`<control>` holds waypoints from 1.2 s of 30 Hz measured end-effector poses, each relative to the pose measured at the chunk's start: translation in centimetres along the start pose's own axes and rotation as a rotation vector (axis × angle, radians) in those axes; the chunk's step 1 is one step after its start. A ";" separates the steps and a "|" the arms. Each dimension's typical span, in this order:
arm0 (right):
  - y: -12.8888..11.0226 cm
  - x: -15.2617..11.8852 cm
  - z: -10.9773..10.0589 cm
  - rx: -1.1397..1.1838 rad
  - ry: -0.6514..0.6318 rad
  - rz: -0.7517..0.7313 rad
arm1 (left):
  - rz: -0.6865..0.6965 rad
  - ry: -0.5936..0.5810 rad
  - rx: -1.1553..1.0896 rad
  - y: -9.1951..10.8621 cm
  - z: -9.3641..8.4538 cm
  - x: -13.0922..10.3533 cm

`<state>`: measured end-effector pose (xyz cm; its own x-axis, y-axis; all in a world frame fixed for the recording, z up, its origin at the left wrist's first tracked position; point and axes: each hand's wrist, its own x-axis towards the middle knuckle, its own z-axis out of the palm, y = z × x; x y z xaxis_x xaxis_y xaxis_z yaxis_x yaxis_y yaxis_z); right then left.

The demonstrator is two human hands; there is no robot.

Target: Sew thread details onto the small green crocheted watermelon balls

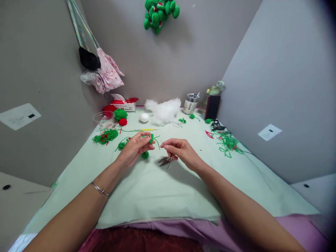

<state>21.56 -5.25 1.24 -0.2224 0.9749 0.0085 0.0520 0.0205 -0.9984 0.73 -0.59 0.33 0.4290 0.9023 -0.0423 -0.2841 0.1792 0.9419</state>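
Note:
Over the middle of the table, my left hand (136, 146) pinches a small green crocheted piece (151, 138) with loose yarn ends sticking out to the right. Just to its right is my right hand (180, 150), its thumb and index finger pressed together on what looks like a thin needle (161, 141). Dark scissors (165, 161) hang from the lower fingers of that same hand, blades pointing left. Beneath my left hand lie green crocheted balls (145, 155). A yellow-handled crochet hook (147, 130) rests just behind the hands.
White stuffing (164, 111) lies at the back beside a white ball (144, 117). Green yarn scraps (106, 136) lie left, more (229, 143) right. A pen tin (191, 104), phone (212, 107), tissue box (124, 105) and clear plastic tub (104, 120) stand toward the back.

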 end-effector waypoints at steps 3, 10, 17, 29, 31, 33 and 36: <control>-0.2 -0.3 0.4 -0.053 0.005 -0.018 | -0.039 -0.054 -0.045 -0.2 0.1 -0.2; -0.6 -0.7 0.3 -0.151 -0.019 -0.065 | -0.084 -0.032 -0.095 -0.7 0.1 -0.1; -0.6 -0.7 0.3 -0.218 -0.036 -0.058 | -0.102 -0.053 -0.021 -0.6 0.2 -0.3; -0.6 -0.6 0.4 -0.212 -0.071 -0.001 | -0.059 -0.022 0.138 -0.9 0.2 -0.3; -0.5 -0.6 0.4 -0.229 -0.071 -0.008 | -0.063 -0.041 0.159 -1.0 0.4 -0.4; -0.4 -0.5 0.5 -0.229 -0.078 -0.021 | -0.078 -0.057 0.151 -0.9 0.6 -0.4; -0.4 -0.5 0.5 -0.203 -0.084 -0.030 | -0.101 -0.069 0.120 -0.9 0.6 -0.4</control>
<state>21.20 -5.82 1.58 -0.3071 0.9513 0.0252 0.2372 0.1022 -0.9661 1.34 -1.37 -0.32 0.5092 0.8523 -0.1194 -0.1339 0.2155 0.9673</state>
